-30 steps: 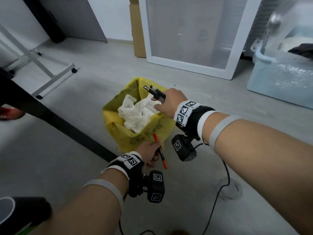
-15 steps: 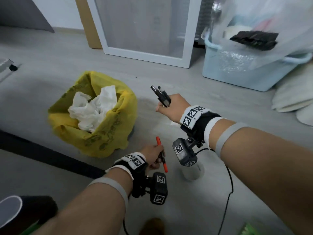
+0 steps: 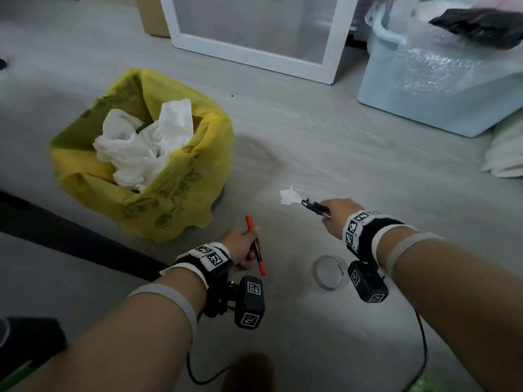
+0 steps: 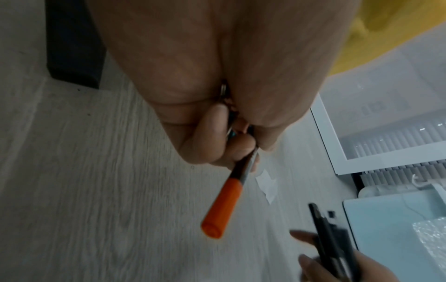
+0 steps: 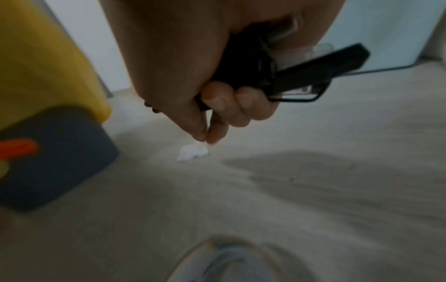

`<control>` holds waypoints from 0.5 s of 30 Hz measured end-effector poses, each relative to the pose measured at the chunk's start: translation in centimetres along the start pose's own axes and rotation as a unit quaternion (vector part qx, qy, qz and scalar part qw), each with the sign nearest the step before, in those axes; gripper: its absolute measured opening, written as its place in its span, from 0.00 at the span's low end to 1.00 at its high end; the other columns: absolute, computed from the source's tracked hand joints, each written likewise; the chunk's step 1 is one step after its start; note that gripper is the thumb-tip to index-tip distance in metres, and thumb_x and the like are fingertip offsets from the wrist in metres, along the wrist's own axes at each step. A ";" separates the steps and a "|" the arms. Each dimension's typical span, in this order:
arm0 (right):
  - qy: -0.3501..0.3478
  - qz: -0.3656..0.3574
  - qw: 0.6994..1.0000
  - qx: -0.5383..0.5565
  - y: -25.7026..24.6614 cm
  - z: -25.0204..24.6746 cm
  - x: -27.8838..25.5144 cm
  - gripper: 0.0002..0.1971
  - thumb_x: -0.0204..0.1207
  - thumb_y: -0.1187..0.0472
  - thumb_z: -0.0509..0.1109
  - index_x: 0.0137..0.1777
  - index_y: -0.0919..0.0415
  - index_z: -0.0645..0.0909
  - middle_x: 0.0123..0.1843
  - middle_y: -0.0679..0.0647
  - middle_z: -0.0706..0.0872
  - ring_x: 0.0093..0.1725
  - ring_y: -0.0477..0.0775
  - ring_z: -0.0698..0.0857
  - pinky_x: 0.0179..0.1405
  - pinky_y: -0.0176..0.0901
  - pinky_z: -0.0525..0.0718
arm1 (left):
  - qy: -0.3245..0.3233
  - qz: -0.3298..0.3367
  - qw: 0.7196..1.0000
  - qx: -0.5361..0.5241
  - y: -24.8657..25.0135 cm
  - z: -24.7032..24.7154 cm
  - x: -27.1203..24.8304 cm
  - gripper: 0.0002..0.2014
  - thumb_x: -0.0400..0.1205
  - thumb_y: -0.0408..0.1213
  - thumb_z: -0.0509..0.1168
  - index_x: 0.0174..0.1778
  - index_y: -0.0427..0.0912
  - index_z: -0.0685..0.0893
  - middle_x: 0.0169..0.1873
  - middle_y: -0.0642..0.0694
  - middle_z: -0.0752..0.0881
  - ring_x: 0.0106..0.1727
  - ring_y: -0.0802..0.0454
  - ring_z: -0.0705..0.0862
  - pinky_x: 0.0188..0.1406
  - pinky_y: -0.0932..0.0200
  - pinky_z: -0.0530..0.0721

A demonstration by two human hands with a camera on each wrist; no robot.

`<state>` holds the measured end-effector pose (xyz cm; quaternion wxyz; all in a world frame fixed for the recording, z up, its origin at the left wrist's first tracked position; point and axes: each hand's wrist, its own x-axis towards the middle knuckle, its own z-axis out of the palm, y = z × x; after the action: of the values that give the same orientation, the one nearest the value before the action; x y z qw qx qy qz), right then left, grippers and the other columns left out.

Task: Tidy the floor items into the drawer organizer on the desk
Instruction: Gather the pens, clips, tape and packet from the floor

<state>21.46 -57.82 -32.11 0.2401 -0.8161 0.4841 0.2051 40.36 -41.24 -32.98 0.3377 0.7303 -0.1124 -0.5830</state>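
My left hand (image 3: 240,244) grips a marker (image 3: 256,247) with an orange-red cap, held low over the floor beside the bin; its cap (image 4: 222,208) points away in the left wrist view. My right hand (image 3: 336,219) is curled round a bundle of black clips (image 3: 315,207) and a flat black stick (image 5: 313,66). Its thumb and forefinger tips (image 5: 205,135) come together right at a small white paper scrap (image 5: 192,152) on the floor. I cannot tell whether they pinch the paper scrap (image 3: 288,196).
A bin lined with a yellow bag (image 3: 169,193) and stuffed with white tissue stands to the left. A clear round dish (image 3: 329,273) lies under my right wrist. A light blue tub (image 3: 424,103), a white-framed panel (image 3: 254,52) and a black floor bar (image 3: 70,236) border the area.
My view has swung right and down. The right hand dropped from beside the bin's rim to the floor at the paper scrap, still holding the black items. The left hand keeps the marker.
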 end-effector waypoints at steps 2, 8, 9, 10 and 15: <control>-0.002 -0.033 0.999 -0.031 -1.0 1.8 1.1 0.14 0.79 0.60 0.63 0.62 0.48 0.79 0.55 0.58 0.85 0.44 0.63 0.85 0.40 0.46 0.79 | -0.001 -0.002 1.000 0.006 -0.6 0.1 1.1 0.20 0.89 0.46 0.57 0.34 0.38 0.76 0.28 0.42 0.73 0.19 0.53 0.67 0.16 0.69 0.60; -0.017 -0.058 0.992 -0.113 -3.8 4.0 5.6 0.35 0.72 0.66 0.69 0.79 0.43 0.68 0.83 0.55 0.62 0.60 0.65 0.84 0.44 0.44 0.79 | 0.014 0.010 1.000 -0.019 -1.3 -2.0 4.1 0.21 0.89 0.47 0.57 0.32 0.38 0.76 0.25 0.42 0.73 0.22 0.50 0.66 0.17 0.68 0.61; -0.024 -0.056 0.991 -0.123 -3.9 4.4 6.2 0.37 0.72 0.65 0.70 0.80 0.46 0.65 0.84 0.56 0.61 0.55 0.65 0.85 0.41 0.44 0.80 | 0.019 0.011 1.000 -0.022 -1.3 -2.5 4.5 0.21 0.89 0.47 0.58 0.32 0.39 0.76 0.26 0.42 0.73 0.22 0.50 0.66 0.17 0.68 0.61; -0.030 -0.055 0.990 -0.128 -3.9 4.7 6.6 0.37 0.71 0.64 0.70 0.81 0.49 0.63 0.84 0.57 0.62 0.48 0.63 0.85 0.36 0.44 0.80 | 0.022 0.011 0.999 -0.026 -1.4 -2.9 4.7 0.21 0.88 0.48 0.58 0.32 0.39 0.77 0.27 0.42 0.74 0.22 0.50 0.67 0.18 0.67 0.61; -0.050 -0.031 0.990 -0.130 -3.9 5.6 7.4 0.40 0.71 0.63 0.72 0.82 0.53 0.59 0.75 0.54 0.77 0.29 0.53 0.77 0.21 0.41 0.71 | 0.025 0.012 0.999 -0.041 -1.1 -3.8 4.9 0.21 0.88 0.49 0.59 0.31 0.41 0.77 0.32 0.40 0.76 0.24 0.50 0.66 0.23 0.63 0.60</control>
<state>27.66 -58.07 -40.04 0.1622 -0.8436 0.4151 0.2994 45.10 -41.78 -37.12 0.3767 0.7289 -0.0889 -0.5647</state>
